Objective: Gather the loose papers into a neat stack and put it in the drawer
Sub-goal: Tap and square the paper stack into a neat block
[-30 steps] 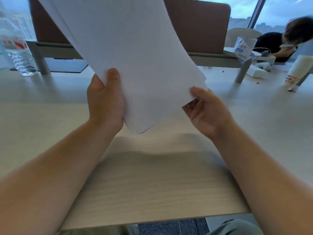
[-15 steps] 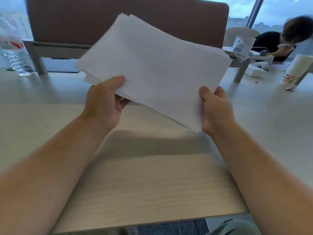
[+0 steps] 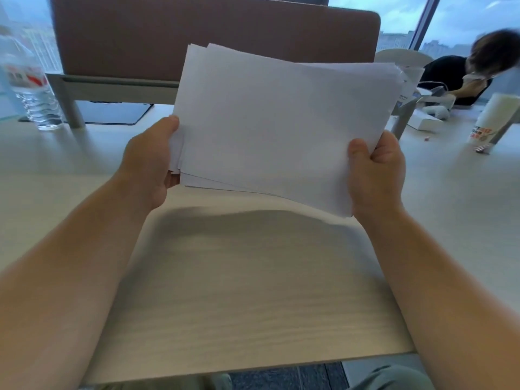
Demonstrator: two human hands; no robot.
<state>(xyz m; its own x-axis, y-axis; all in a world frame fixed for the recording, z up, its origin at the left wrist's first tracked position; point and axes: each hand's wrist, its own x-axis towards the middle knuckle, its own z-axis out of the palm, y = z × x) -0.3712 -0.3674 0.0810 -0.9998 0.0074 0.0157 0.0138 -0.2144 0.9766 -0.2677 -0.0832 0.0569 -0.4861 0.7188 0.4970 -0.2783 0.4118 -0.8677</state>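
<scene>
A stack of several white sheets of paper is held in the air above the pale wooden desk, lying landscape and tilted toward me. Its edges are slightly uneven at the left and lower sides. My left hand grips the stack's left edge, thumb on top. My right hand grips the right lower corner, thumb on the front and fingers behind. No drawer is in view.
A brown desk divider stands behind the papers. A water bottle is at the far left, beside a dark pad. A paper cup, small boxes and another person are at the far right.
The stack has turned from hanging on a corner to lying landscape and nearly level. Both hands have shifted to its side edges, and the sheets are more closely aligned.
</scene>
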